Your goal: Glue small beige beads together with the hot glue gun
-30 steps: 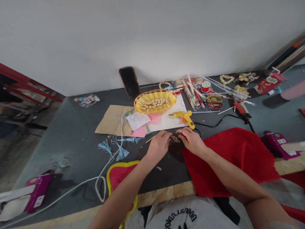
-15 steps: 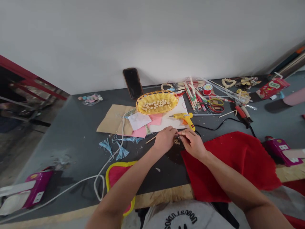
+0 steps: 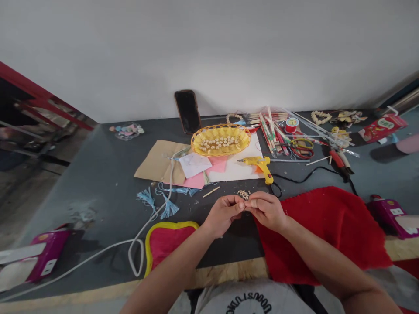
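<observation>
My left hand (image 3: 225, 212) and my right hand (image 3: 266, 210) meet at the fingertips above the dark table. Both are closed in a pinch, thumbs against forefingers. Whatever lies between the fingertips is too small to make out. Just beyond the fingers is a small heap of pale beads (image 3: 244, 194). To the left of it lies a short thin stick (image 3: 211, 192). A yellow glue gun (image 3: 258, 165) rests behind the hands, its nozzle pointing left. Red cloth (image 3: 324, 231) spreads under and beside my right forearm.
A yellow basket (image 3: 244, 144) with small pale pieces stands at the back on papers. Blue tassels (image 3: 169, 208) and a white cable (image 3: 144, 229) lie left. Scissors (image 3: 303, 152), sticks and a red thread spool (image 3: 291, 125) crowd the back right. A phone (image 3: 187, 111) leans on the wall.
Both hands have drawn back toward my body, away from the glue gun. The bead heap now shows beyond the fingertips, which stay together. The view has shifted slightly.
</observation>
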Demonstrator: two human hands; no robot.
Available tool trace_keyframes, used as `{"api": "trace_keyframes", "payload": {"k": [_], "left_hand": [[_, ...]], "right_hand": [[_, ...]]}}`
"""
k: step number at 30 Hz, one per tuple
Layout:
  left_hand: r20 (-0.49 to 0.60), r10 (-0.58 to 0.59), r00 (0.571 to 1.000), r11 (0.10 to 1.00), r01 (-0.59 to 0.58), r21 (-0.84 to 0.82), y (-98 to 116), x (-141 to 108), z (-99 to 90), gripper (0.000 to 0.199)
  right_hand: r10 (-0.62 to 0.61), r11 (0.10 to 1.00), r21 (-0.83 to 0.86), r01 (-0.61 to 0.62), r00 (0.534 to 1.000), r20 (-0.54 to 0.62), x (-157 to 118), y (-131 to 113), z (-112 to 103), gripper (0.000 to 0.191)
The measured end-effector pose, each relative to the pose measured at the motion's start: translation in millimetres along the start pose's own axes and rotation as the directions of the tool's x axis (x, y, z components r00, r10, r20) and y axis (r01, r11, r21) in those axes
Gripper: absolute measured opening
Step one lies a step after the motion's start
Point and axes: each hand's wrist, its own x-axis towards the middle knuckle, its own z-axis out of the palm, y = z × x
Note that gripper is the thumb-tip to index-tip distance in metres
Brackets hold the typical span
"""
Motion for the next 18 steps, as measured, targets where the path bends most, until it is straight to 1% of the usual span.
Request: {"api": "trace_keyframes", "payload": {"k": [2,4,7,9,11,15,16,18], "left_hand": [[0.018,0.054,0.998,0.996,-0.055,0.067,-1,1,-2.4,0.043],[0.037,0.134,0.99,0.974,-0.138,0.179,-1,1,-4.8,0.04],[0.077,0.22,0.972,0.903,-0.233,0.36,-2,0,-7.2,0.039],[0.103,0.239,0.966,0.868,-0.26,0.423,-3,-1,-7.9,0.039],[0.125,0.24,0.963,0.871,-0.271,0.41,-6,-1,-8.1,0.04],[0.173,0.226,0.959,0.92,-0.268,0.285,-9,0,-9.4,0.041],[0.18,0.228,0.957,0.921,-0.272,0.278,-8,-1,-10.1,0.042],[0.189,0.25,0.95,0.899,-0.3,0.32,-6,-1,-11.4,0.046]], "right_hand": [[0.012,1.0,0.021,-0.012,1.0,0.016,1,0,0,0.009],[0.033,0.998,0.051,-0.034,0.999,0.025,1,0,0,0.011],[0.056,0.996,0.073,-0.058,0.998,0.029,2,0,1,0.014],[0.066,0.995,0.07,-0.068,0.997,0.036,2,-1,1,0.015],[0.07,0.995,0.068,-0.073,0.997,0.044,2,-1,1,0.015],[0.116,0.99,0.071,-0.123,0.989,0.094,3,-3,-3,0.012],[0.136,0.987,0.072,-0.144,0.985,0.108,3,-4,-4,0.01],[0.159,0.982,0.079,-0.169,0.98,0.123,3,-4,-6,0.01]]}}
